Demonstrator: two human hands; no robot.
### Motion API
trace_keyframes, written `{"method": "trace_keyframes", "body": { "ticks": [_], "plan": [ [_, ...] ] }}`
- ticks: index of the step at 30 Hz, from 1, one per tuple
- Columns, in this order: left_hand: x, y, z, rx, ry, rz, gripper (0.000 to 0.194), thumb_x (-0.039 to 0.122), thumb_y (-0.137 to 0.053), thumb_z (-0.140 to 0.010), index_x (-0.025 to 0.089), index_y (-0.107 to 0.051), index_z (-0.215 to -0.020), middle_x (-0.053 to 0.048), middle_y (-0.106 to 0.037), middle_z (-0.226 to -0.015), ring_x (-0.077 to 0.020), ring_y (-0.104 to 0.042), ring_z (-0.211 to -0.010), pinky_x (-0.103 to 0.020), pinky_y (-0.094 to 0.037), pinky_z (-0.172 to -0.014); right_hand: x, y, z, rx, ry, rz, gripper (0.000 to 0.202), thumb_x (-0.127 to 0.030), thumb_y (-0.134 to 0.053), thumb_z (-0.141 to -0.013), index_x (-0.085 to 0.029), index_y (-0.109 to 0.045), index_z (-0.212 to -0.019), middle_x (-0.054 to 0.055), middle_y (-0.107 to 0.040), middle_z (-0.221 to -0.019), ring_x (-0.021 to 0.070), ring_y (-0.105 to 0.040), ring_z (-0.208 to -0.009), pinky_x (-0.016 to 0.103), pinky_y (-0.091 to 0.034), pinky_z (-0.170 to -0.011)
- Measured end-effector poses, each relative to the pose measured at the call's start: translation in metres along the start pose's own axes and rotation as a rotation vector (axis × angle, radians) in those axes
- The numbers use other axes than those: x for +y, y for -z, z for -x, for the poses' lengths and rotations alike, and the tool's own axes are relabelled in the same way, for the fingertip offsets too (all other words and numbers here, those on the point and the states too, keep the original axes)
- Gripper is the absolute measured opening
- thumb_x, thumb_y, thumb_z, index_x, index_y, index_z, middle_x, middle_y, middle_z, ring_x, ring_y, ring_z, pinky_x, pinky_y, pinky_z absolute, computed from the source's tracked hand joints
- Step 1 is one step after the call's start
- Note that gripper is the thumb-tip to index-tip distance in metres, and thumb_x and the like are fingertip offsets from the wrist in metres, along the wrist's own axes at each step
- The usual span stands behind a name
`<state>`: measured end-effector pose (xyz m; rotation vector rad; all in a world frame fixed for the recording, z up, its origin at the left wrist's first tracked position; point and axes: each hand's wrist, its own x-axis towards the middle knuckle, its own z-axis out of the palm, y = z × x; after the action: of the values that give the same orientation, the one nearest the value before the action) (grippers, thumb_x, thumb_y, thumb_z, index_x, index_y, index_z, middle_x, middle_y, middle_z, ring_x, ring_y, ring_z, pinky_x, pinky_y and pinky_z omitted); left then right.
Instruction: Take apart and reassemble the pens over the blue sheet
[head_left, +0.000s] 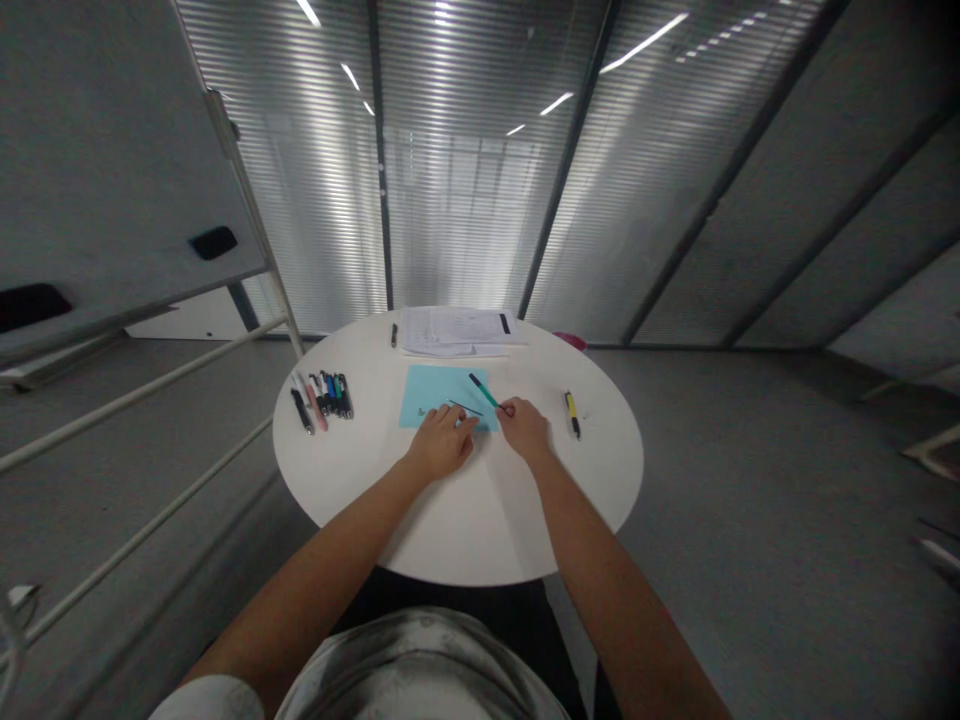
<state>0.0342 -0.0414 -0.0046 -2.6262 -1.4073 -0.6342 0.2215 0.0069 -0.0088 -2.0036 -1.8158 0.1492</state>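
Note:
On the light-blue sheet (427,385), my left hand (442,442) rests palm down on the near edge, its fingers partly spread. A thin dark rod, like a pen refill (466,407), lies just beyond those fingertips; whether they touch it I cannot tell. My right hand (523,428) pinches the near end of a green pen barrel (486,391) with a dark far end, which slants up and left over the sheet's right side. A tiny dark part (421,412) sits on the sheet left of my left hand. What is under my left fingers is hidden.
Several pens (330,394) lie in a row at the left of the round white table (465,530). A yellow and black pen (572,413) lies at the right. Printed papers (454,330) and a dark pen (394,335) are at the back. A whiteboard frame (274,290) stands to the left.

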Motion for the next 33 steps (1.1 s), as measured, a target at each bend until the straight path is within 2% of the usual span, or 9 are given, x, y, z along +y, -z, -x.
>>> {"method": "trace_keyframes", "body": {
  "ticks": [6, 14, 18, 24, 29, 33],
  "plan": [
    [-0.003, -0.012, 0.0, -0.007, 0.024, 0.028, 0.038, 0.028, -0.045, -0.085, 0.02, -0.055, -0.121, -0.013, -0.053, -0.107, -0.0247, -0.048, -0.1, -0.041, -0.042, -0.089, -0.001, 0.0, 0.0, -0.013, 0.013, 0.008, 0.024, -0.039, -0.049, -0.087, -0.023, -0.064, -0.097, 0.004, -0.067, -0.099, 0.0189, -0.059, -0.095, 0.029, -0.039, -0.079],
    [-0.005, -0.014, 0.002, -0.034, 0.022, 0.039, 0.03, 0.029, -0.043, -0.086, 0.018, -0.062, -0.108, -0.013, -0.054, -0.104, -0.0242, -0.049, -0.097, -0.04, -0.042, -0.089, -0.001, 0.0, 0.0, -0.023, 0.015, 0.006, 0.024, -0.039, -0.05, -0.086, -0.024, -0.066, -0.096, 0.005, -0.068, -0.099, 0.0183, -0.06, -0.094, 0.028, -0.039, -0.078],
    [-0.008, -0.016, 0.002, -0.025, 0.039, 0.05, 0.032, 0.026, -0.045, -0.084, 0.019, -0.061, -0.111, -0.012, -0.055, -0.106, -0.0234, -0.05, -0.096, -0.039, -0.043, -0.089, -0.001, 0.0, 0.001, -0.014, 0.018, 0.004, 0.024, -0.038, -0.05, -0.086, -0.024, -0.066, -0.096, 0.004, -0.068, -0.1, 0.0184, -0.06, -0.094, 0.028, -0.039, -0.077],
    [-0.007, -0.017, 0.001, -0.017, 0.059, 0.034, 0.044, 0.029, -0.045, -0.085, 0.023, -0.052, -0.128, -0.013, -0.051, -0.121, -0.0238, -0.055, -0.097, -0.04, -0.045, -0.088, -0.003, 0.002, 0.001, -0.032, 0.013, 0.001, 0.023, -0.038, -0.051, -0.085, -0.024, -0.066, -0.096, 0.004, -0.068, -0.099, 0.0182, -0.061, -0.093, 0.028, -0.039, -0.077],
    [-0.004, -0.016, -0.003, -0.053, 0.084, 0.012, 0.038, 0.034, -0.043, -0.088, 0.022, -0.056, -0.122, -0.013, -0.052, -0.121, -0.0233, -0.057, -0.096, -0.04, -0.046, -0.087, 0.0, 0.0, 0.0, -0.031, 0.019, -0.003, 0.024, -0.039, -0.05, -0.086, -0.024, -0.066, -0.097, 0.004, -0.068, -0.1, 0.0184, -0.06, -0.094, 0.028, -0.039, -0.078],
    [-0.004, -0.016, -0.004, -0.081, 0.144, 0.027, 0.036, 0.031, -0.045, -0.086, 0.02, -0.056, -0.118, -0.011, -0.053, -0.118, -0.0208, -0.058, -0.092, -0.036, -0.048, -0.083, 0.003, -0.001, -0.001, -0.026, 0.026, -0.019, 0.024, -0.04, -0.051, -0.085, -0.024, -0.066, -0.094, 0.004, -0.069, -0.098, 0.0192, -0.061, -0.093, 0.029, -0.039, -0.077]
  ]
}}
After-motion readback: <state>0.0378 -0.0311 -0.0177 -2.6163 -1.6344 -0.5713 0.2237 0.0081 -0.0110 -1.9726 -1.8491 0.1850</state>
